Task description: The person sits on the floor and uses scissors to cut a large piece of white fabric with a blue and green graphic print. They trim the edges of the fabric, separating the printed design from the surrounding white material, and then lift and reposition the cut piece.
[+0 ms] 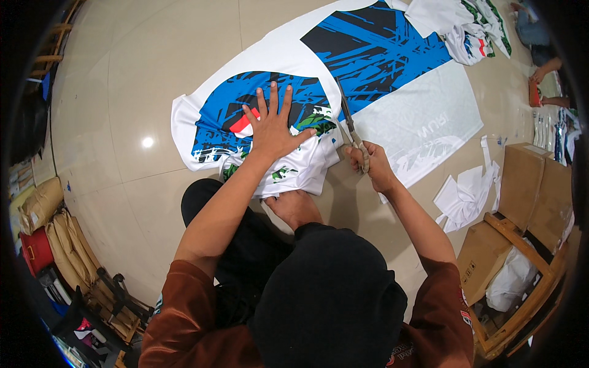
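Flat on the near blue-and-black panel of a white printed cloth (310,91), the left hand (270,129) presses with its fingers spread, gripping nothing, while the right hand (371,162) grasps a pair of scissors (345,107) by handles wrapped in tan material. Their long dark blades point away from the person, along the white strip beside that panel. The cloth lies on the glossy beige floor tiles (147,80) in front of the person. Its near panel has a rounded far edge, jagged brush-like streaks, a red-and-white patch and leafy green marks, with white material bunched up below; the far panel (377,49) repeats the blue streaks over black. Beside it spreads a pale panel (423,122) with a faint, ghosted pattern. A bare foot (296,207) rests just below the bunched part. Farther right are white offcuts (467,193), cardboard boxes (523,184) and a co-worker's hand (540,73); more printed pieces (469,40) lie beyond the cloth.
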`<action>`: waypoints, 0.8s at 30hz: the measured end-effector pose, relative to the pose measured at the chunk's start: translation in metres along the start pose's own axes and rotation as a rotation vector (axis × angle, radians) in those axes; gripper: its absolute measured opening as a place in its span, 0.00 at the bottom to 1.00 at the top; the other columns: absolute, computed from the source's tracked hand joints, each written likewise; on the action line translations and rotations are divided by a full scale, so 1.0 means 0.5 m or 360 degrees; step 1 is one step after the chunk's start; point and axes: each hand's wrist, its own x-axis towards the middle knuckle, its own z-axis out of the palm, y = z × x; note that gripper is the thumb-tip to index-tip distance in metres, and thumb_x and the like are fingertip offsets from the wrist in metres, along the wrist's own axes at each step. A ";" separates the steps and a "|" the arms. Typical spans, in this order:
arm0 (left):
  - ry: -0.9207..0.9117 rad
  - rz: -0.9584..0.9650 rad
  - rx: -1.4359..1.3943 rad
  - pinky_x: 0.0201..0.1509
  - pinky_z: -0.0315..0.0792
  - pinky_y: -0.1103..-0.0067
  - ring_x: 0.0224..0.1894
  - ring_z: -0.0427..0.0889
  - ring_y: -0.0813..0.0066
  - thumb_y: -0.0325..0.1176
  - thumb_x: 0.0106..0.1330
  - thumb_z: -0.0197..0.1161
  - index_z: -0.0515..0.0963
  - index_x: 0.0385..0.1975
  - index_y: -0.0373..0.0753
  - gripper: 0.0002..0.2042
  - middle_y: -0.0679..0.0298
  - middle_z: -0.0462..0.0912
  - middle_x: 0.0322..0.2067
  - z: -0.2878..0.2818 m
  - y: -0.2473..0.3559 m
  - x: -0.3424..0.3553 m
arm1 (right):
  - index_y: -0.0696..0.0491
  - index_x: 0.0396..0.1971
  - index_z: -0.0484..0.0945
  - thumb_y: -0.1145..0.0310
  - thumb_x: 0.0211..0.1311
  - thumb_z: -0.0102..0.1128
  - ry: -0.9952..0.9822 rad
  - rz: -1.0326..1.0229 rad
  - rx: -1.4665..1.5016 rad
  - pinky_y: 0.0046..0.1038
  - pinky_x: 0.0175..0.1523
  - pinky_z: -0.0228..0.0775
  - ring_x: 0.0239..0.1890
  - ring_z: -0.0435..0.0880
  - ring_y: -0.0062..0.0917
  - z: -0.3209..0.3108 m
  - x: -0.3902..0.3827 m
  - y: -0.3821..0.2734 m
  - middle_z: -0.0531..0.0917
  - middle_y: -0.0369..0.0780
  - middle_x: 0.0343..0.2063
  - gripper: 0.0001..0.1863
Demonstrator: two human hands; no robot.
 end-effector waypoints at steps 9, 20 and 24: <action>0.0089 0.0037 -0.0029 0.74 0.26 0.24 0.85 0.25 0.34 0.81 0.54 0.64 0.45 0.86 0.51 0.64 0.49 0.34 0.86 0.013 -0.007 0.000 | 0.49 0.31 0.82 0.59 0.66 0.75 0.0012 0.0017 -0.0052 0.20 0.35 0.68 0.25 0.75 0.14 -0.007 0.001 -0.011 0.79 0.29 0.23 0.12; 0.0093 0.0032 -0.0044 0.74 0.27 0.24 0.85 0.27 0.34 0.80 0.54 0.65 0.45 0.86 0.52 0.64 0.50 0.35 0.86 0.006 -0.004 -0.002 | 0.53 0.33 0.84 0.62 0.66 0.78 0.0022 0.0057 -0.0240 0.20 0.32 0.67 0.25 0.77 0.13 -0.046 0.014 -0.008 0.82 0.30 0.25 0.12; 0.0093 0.0031 -0.0036 0.74 0.27 0.25 0.85 0.27 0.34 0.81 0.54 0.65 0.45 0.86 0.52 0.64 0.50 0.35 0.86 0.011 -0.006 -0.001 | 0.52 0.32 0.83 0.58 0.65 0.78 -0.0032 0.0033 -0.0223 0.21 0.31 0.66 0.24 0.77 0.14 -0.055 0.023 -0.020 0.81 0.31 0.24 0.15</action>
